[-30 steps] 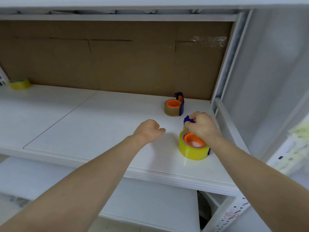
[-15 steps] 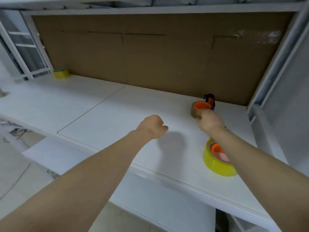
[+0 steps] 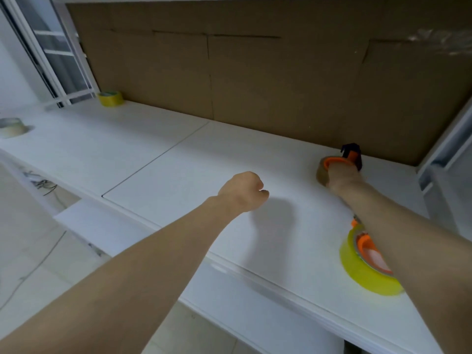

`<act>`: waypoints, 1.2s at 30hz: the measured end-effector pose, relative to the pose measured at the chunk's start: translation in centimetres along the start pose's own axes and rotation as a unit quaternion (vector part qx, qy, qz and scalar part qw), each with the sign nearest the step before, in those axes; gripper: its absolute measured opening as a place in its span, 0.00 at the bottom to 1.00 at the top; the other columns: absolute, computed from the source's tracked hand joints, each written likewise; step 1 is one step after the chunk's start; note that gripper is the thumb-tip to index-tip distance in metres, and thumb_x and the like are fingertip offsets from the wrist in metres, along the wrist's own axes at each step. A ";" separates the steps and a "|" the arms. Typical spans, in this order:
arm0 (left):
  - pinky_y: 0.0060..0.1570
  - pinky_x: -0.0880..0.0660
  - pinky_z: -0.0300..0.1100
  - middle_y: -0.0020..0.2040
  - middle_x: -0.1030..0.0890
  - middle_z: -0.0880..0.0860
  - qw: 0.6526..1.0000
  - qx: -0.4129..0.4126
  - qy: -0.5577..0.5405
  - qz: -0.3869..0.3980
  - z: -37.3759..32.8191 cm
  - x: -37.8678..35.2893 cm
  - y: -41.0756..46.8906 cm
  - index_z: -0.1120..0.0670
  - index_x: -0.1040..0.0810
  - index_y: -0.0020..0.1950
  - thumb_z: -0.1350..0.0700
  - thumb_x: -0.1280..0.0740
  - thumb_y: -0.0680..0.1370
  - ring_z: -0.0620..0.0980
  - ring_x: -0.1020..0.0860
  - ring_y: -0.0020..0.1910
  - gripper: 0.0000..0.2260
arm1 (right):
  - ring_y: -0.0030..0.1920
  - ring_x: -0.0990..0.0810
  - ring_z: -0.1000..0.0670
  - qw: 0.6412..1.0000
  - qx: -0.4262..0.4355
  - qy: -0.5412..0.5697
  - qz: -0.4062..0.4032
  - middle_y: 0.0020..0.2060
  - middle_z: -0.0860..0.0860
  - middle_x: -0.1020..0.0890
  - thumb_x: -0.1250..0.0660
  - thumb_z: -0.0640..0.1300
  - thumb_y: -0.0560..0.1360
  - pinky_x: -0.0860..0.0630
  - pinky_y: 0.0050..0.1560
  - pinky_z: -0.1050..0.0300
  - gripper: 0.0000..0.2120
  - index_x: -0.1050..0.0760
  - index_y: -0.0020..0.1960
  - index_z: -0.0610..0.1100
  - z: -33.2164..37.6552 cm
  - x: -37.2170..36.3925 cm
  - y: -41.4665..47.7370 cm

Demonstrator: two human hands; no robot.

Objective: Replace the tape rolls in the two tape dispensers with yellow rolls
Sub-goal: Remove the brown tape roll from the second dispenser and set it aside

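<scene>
A dispenser with a brown roll (image 3: 322, 172), orange hub and dark blue handle, stands at the back right of the white shelf (image 3: 178, 172). My right hand (image 3: 343, 178) lies over its near side, fingers curled round the roll. Closer to me, partly under my right forearm, lies a second dispenser loaded with a yellow roll (image 3: 357, 270). My left hand (image 3: 242, 191) hovers over the middle of the shelf as a fist with nothing in it. A spare yellow roll (image 3: 111, 98) sits far back left.
A pale roll (image 3: 10, 127) lies at the far left edge. A cardboard backing (image 3: 255, 72) closes the shelf's rear, and a white upright frame (image 3: 444, 149) stands at the right. A lower shelf (image 3: 255, 315) and the floor show below.
My right hand left the yellow-roll dispenser, reached back and now grips the brown-roll dispenser. The view swung left, showing the pale roll. My left hand stayed a fist.
</scene>
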State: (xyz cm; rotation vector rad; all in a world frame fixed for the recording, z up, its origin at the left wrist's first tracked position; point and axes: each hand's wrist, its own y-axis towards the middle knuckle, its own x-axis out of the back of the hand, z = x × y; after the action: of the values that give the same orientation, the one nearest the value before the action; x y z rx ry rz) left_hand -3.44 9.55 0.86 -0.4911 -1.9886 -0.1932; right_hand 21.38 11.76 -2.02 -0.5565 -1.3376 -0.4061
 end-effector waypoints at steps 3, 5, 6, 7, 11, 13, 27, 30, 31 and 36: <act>0.57 0.26 0.46 0.48 0.26 0.51 1.000 -0.005 -0.007 0.005 0.7 -0.2 0.4 0.51 0.31 0.44 0.53 0.38 0.76 0.52 0.27 0.47 0.04 | 0.70 0.31 0.45 0.998 -0.016 -0.036 0.051 0.69 0.44 0.30 0.40 0.43 0.79 0.36 0.70 0.56 0.22 0.36 0.71 0.38 1.6 1.2 -3.0; 0.57 0.26 0.47 0.49 0.25 0.52 1.000 -0.004 -0.013 0.014 0.8 -0.2 0.5 0.52 0.30 0.44 0.52 0.38 0.76 0.52 0.25 0.48 0.04 | 0.70 0.33 0.43 0.996 0.007 -0.045 0.083 0.70 0.42 0.32 0.39 0.42 0.78 0.36 0.71 0.54 0.25 0.40 0.73 0.37 2.7 1.2 -4.4; 0.57 0.26 0.46 0.51 0.23 0.53 1.000 -0.004 -0.014 0.019 0.8 -0.3 0.5 0.52 0.30 0.44 0.52 0.38 0.76 0.52 0.25 0.49 0.04 | 0.71 0.34 0.43 0.996 0.012 -0.029 0.080 0.71 0.41 0.33 0.38 0.42 0.78 0.37 0.71 0.53 0.27 0.42 0.74 0.37 2.9 1.1 -5.0; 0.57 0.26 0.46 0.53 0.21 0.55 1.000 -0.005 -0.013 0.022 0.8 -0.3 0.5 0.52 0.30 0.44 0.52 0.38 0.76 0.52 0.25 0.50 0.04 | 0.71 0.34 0.42 0.997 0.013 -0.018 0.074 0.71 0.41 0.34 0.37 0.42 0.78 0.38 0.71 0.54 0.29 0.44 0.75 0.37 3.2 0.8 -5.3; 0.58 0.26 0.46 0.57 0.20 0.57 0.999 -0.001 -0.024 0.025 1.0 -0.3 0.3 0.52 0.27 0.45 0.53 0.37 0.76 0.55 0.22 0.56 0.04 | 0.63 0.27 0.42 0.995 0.103 -0.001 0.004 0.64 0.43 0.27 0.34 0.43 0.75 0.29 0.60 0.52 0.22 0.32 0.67 0.41 3.7 -0.1 -8.3; 0.59 0.26 0.47 0.57 0.20 0.56 0.999 0.001 -0.036 0.029 1.2 -0.5 0.2 0.53 0.25 0.46 0.53 0.36 0.76 0.55 0.22 0.57 0.05 | 0.62 0.26 0.41 0.990 0.137 -0.005 -0.012 0.63 0.44 0.26 0.34 0.44 0.75 0.29 0.58 0.52 0.20 0.31 0.65 0.43 3.9 -0.4 -9.9; 0.66 0.32 0.43 0.66 0.25 0.55 0.988 -0.018 -0.136 0.064 -0.4 -3.0 -1.1 0.57 0.35 0.72 0.56 0.33 0.74 0.54 0.27 0.65 0.27 | 0.62 0.26 0.56 0.981 0.184 -0.044 -0.045 0.66 0.43 0.29 0.37 0.46 0.77 0.30 0.55 0.68 0.22 0.33 0.69 0.43 3.1 -1.2 -16.0; 0.67 0.31 0.46 0.69 0.29 0.57 0.974 -0.015 -0.209 0.088 -1.0 -3.4 -1.6 0.57 0.40 0.75 0.61 0.32 0.73 0.56 0.29 0.67 0.32 | 0.62 0.26 0.41 0.979 0.168 -0.100 -0.057 0.62 0.43 0.25 0.39 0.46 0.78 0.28 0.54 0.54 0.19 0.33 0.67 0.44 3.1 -0.6 -17.5; 0.67 0.31 0.48 0.69 0.30 0.58 0.968 -0.014 -0.233 0.094 -1.2 -3.4 -1.8 0.57 0.41 0.75 0.63 0.32 0.73 0.57 0.29 0.67 0.32 | 0.60 0.25 0.41 0.977 0.175 -0.105 -0.056 0.60 0.44 0.24 0.39 0.44 0.78 0.29 0.51 0.54 0.18 0.34 0.67 0.44 3.0 -0.5 -17.7; 0.62 0.27 0.50 0.68 0.28 0.61 0.963 -0.031 -0.250 0.096 -1.4 -3.9 -2.8 0.58 0.40 0.74 0.67 0.28 0.69 0.59 0.25 0.64 0.36 | 0.53 0.20 0.40 0.968 0.190 -0.124 -0.104 0.55 0.42 0.21 0.39 0.39 0.78 0.26 0.44 0.52 0.16 0.34 0.65 0.39 2.5 -1.0 -18.7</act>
State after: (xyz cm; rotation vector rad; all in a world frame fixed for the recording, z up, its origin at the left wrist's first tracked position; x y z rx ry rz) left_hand -2.01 5.51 -1.72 -0.8338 -2.4106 -0.0076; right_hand 8.39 -1.80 0.08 -0.1478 -1.6744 -0.2444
